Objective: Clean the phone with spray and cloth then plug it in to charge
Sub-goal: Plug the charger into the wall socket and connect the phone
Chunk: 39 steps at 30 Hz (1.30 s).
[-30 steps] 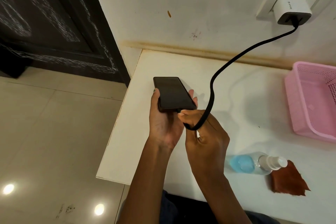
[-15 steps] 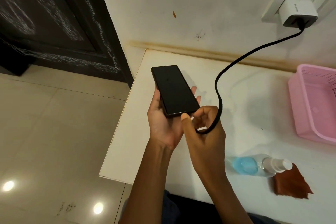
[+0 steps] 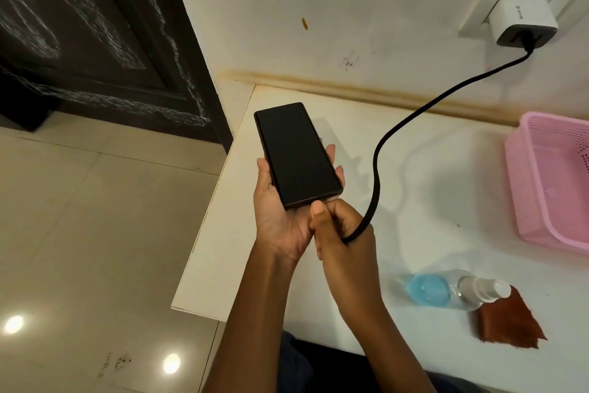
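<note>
A black phone [image 3: 296,153] with a dark screen lies face up in my left hand [image 3: 280,220], whose fingers curl round its edges above the white table's left end. My right hand [image 3: 341,230] pinches the end of the black charging cable [image 3: 401,125] right at the phone's bottom edge; the plug itself is hidden by my fingers. The cable loops up to a white charger [image 3: 522,21] in the wall socket. A clear spray bottle [image 3: 452,289] with blue liquid lies on its side at the near right, its nozzle on a brown cloth [image 3: 506,322].
A pink plastic basket [image 3: 526,188] stands at the table's [image 3: 430,201] right. The table's left edge drops to a tiled floor [image 3: 95,233], with a dark door [image 3: 95,26] beyond. The wall runs along the table's back.
My left hand has tilted the phone up so more of its screen faces me. My right hand stays at the phone's bottom edge with the cable end.
</note>
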### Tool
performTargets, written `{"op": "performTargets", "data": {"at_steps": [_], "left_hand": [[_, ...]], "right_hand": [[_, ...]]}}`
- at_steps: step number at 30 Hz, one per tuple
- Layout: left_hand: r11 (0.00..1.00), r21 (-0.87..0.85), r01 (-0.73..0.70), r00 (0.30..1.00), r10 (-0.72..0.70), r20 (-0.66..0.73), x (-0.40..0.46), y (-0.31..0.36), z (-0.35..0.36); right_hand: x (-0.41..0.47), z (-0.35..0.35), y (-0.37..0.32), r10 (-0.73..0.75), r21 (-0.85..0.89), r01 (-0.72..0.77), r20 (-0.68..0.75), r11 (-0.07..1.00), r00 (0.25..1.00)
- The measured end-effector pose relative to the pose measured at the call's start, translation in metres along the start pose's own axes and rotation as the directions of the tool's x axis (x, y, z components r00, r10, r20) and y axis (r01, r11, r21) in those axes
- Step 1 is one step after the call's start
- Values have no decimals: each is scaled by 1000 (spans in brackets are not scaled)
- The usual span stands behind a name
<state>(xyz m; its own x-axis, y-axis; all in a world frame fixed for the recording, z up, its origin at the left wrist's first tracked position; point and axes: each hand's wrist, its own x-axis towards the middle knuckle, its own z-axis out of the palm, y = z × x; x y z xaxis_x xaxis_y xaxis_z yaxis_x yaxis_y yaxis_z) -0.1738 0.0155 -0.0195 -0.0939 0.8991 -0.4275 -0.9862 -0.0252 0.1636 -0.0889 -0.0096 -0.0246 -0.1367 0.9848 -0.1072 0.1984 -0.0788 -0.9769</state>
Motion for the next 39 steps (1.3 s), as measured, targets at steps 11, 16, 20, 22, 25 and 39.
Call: {"op": "performTargets", "data": {"at_steps": [11,16,20,22,25,39], "left_hand": [[998,3,55,998,-55,-13,3,-6,-6],[1000,-3,15,1000,-15,-21,7,-8,-7],[1000,-19,7,1000,-7,-14,8,-6,-11],[1000,-9,2,1000,-2,-14,7,-6,-13],[999,-41,8,1000,-8,12,5,-6,-13],[998,63,-29,999,27,32,9,-22,-15]], "right_hand": [[-1,4,5,117,67,-112,-71,991,991],[4,2,4,144,38,-142,-80,989,986],[6,-6,-9,84,-47,-84,2,995,996],[1,-12,-17,61,-135,-51,66,989,996],[-10,-29,-33,105,-370,-21,209,929,972],[26,-119,-150,-356,-418,284,-102,863,929]]}}
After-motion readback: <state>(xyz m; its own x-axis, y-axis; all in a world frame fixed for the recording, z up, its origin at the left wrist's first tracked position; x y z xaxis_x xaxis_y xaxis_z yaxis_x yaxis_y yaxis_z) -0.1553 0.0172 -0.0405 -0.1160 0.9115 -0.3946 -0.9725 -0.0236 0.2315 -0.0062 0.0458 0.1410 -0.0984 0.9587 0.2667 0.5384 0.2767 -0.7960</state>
